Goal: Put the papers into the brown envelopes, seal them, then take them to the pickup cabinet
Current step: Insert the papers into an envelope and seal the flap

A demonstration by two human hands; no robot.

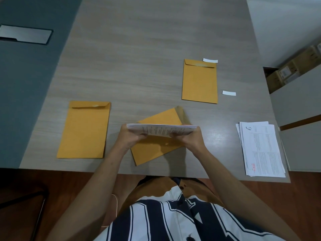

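Paper sheaf (161, 130) was clamped at both ends, left grip (129, 136) and right grip (188, 137); we judged uneven edges might snag the mouth of the tilted envelope (156, 148) below.

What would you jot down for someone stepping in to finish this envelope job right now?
Left hand and right hand both grip one sheaf of papers, held above the angled middle envelope, whose mouth looks open.
Left envelope and far envelope lie flat with flaps folded; two white strips lie beside the far one.
More papers wait at the table's right edge.
Left: insert, seal, carry to the cabinet.
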